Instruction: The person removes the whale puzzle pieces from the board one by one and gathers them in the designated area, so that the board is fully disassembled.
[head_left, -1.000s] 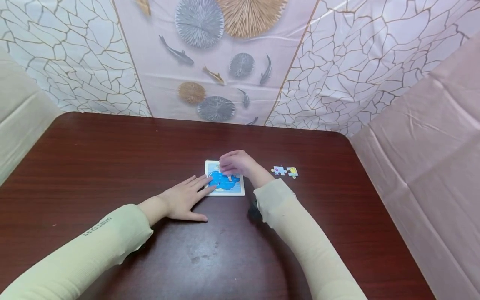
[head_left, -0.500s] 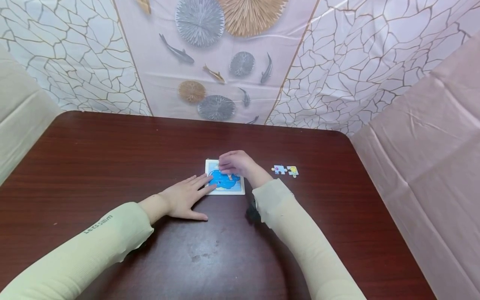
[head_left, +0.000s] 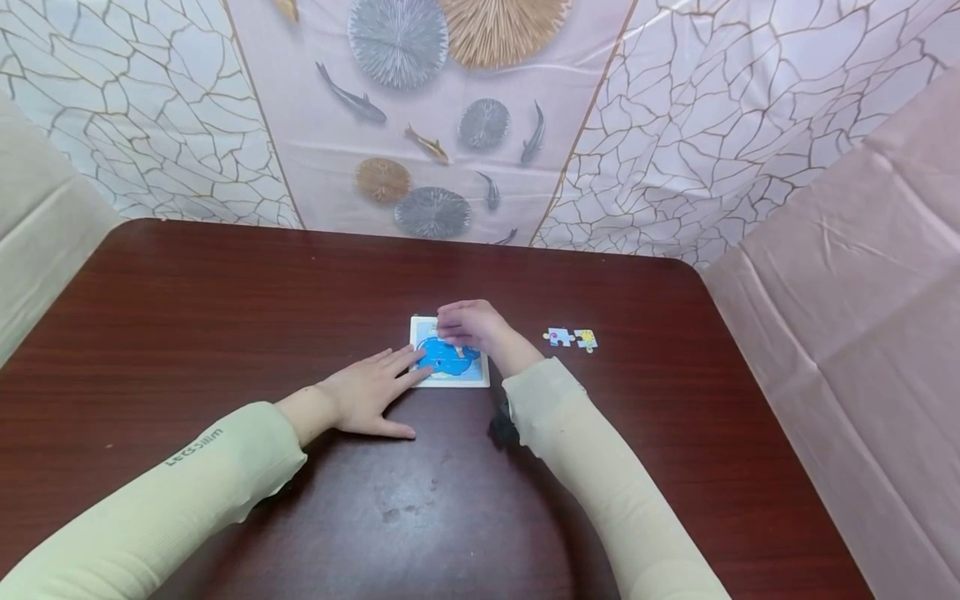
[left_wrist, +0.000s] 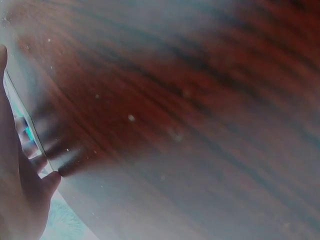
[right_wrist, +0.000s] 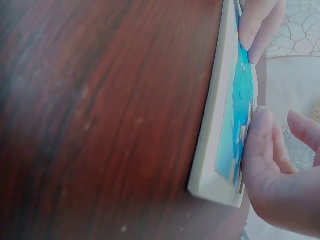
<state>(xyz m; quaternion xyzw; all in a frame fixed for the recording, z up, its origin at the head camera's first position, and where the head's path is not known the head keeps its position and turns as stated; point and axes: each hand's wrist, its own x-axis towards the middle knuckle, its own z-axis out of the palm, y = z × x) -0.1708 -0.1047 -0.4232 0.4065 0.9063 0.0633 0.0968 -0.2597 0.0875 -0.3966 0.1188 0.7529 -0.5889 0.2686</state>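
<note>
A small framed jigsaw puzzle with a blue whale picture [head_left: 448, 360] lies on the table in the head view. My left hand [head_left: 371, 396] rests flat with spread fingers, their tips over the puzzle's left edge. Over the upper right part of the picture is my right hand [head_left: 474, 323], its fingers bent down toward the board. The right wrist view shows the right hand [right_wrist: 285, 165] touching the picture with a fingertip; whether a piece is between its fingers is hidden. The left wrist view has the left hand [left_wrist: 25, 185] at the pale frame.
Two loose puzzle pieces lie right of the board: a light blue one [head_left: 558, 337] and one with a yellow sun [head_left: 586, 338]. The dark wooden table [head_left: 225, 308] ends at a patterned curtain [head_left: 420, 108] behind.
Both hands stay in nearly the same place on the puzzle. The whole head view has shifted slightly upward.
</note>
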